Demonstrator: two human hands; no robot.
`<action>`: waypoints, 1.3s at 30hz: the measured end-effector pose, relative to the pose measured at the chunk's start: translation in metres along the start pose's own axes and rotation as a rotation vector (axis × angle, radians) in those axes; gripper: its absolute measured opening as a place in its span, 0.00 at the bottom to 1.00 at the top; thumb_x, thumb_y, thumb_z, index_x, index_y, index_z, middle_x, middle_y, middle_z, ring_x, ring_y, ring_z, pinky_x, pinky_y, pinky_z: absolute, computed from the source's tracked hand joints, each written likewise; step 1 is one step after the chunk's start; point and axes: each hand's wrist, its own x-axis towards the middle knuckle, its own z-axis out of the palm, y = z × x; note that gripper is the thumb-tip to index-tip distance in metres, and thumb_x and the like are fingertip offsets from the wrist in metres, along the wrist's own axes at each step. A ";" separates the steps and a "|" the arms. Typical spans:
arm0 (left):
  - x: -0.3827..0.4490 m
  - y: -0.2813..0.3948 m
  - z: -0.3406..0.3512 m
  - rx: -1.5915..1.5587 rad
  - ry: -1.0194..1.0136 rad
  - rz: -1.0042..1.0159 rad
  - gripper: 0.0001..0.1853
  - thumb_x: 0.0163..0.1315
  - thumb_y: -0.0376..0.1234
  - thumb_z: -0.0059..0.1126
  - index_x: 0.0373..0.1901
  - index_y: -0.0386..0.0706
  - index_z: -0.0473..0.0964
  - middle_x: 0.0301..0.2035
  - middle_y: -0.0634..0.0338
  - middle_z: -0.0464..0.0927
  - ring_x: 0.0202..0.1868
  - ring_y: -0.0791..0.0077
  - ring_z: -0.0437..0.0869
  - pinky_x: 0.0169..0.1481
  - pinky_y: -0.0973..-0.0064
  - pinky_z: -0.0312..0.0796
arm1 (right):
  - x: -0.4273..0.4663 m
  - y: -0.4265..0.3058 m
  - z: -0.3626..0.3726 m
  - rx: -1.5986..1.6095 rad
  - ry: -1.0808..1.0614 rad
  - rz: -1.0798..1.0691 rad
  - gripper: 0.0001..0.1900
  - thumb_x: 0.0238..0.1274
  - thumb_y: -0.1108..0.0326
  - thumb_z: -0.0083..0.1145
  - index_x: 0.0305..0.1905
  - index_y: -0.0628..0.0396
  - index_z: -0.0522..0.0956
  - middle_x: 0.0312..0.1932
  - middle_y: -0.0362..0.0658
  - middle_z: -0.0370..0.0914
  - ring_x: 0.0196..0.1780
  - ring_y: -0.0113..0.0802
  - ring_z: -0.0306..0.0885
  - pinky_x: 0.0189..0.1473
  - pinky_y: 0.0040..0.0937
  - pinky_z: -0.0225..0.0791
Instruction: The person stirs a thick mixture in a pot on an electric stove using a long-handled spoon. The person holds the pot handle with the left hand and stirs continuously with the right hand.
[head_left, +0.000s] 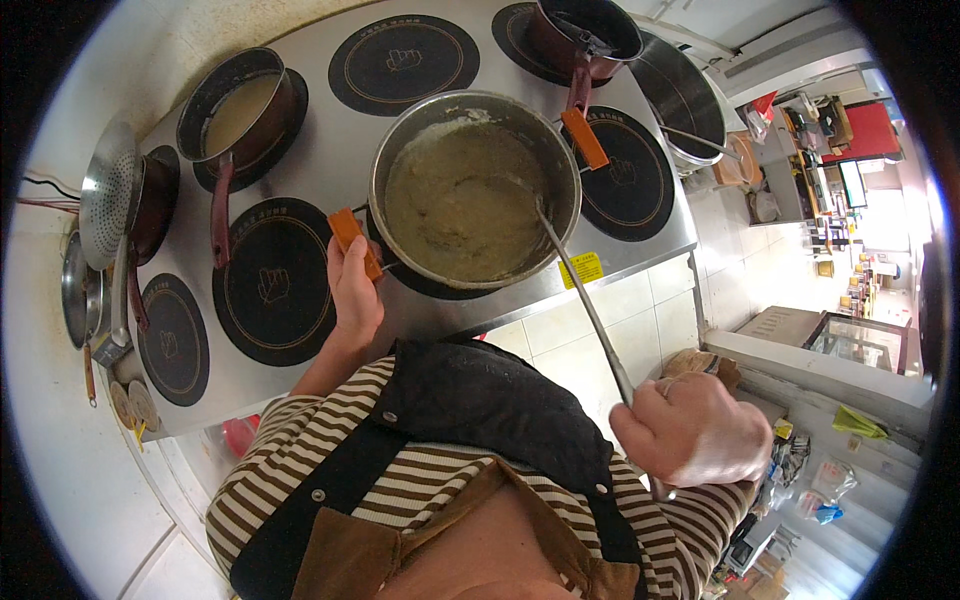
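Observation:
A wide steel pot (379, 176) with orange grips stands on the stove, holding a thick greenish-brown mixture (457, 202). My left hand (356, 289) is closed around the pot's left orange grip (355, 241). At the lower right, my right hand (694, 431) grips the long metal handle of a utensil (592, 311). Its far end reaches over the pot's near right rim into the mixture, where its head is hidden. The pot's other orange grip (585, 139) is untouched.
Left of the pot are a saucepan of pale liquid (244, 116), a perforated skimmer (109, 195) and another dark saucepan (157, 210). A dark saucepan (585, 34) stands at the back right, beside a tall steel pot (679, 97). Round black burner plates (274, 281) mark the steel counter.

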 end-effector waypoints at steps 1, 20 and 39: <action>0.000 0.000 0.000 0.008 0.007 0.012 0.21 0.68 0.39 0.47 0.59 0.42 0.64 0.43 0.62 0.70 0.44 0.71 0.72 0.51 0.68 0.64 | -0.002 0.002 -0.005 0.022 0.035 -0.008 0.10 0.41 0.68 0.56 0.29 0.63 0.73 0.20 0.38 0.66 0.19 0.28 0.71 0.14 0.25 0.62; 0.002 -0.001 0.006 0.086 0.050 0.073 0.10 0.67 0.38 0.45 0.46 0.44 0.66 0.30 0.67 0.70 0.28 0.84 0.69 0.27 0.84 0.61 | -0.026 -0.009 0.092 0.222 0.516 0.065 0.20 0.37 0.74 0.62 0.42 0.67 0.76 0.26 0.46 0.71 0.24 0.36 0.75 0.18 0.29 0.68; -0.002 0.004 0.012 0.085 0.105 0.053 0.14 0.67 0.40 0.47 0.51 0.46 0.67 0.29 0.68 0.71 0.28 0.85 0.68 0.27 0.82 0.58 | -0.055 -0.031 0.138 0.012 0.505 0.058 0.19 0.33 0.73 0.61 0.37 0.71 0.76 0.31 0.59 0.74 0.32 0.45 0.79 0.35 0.36 0.79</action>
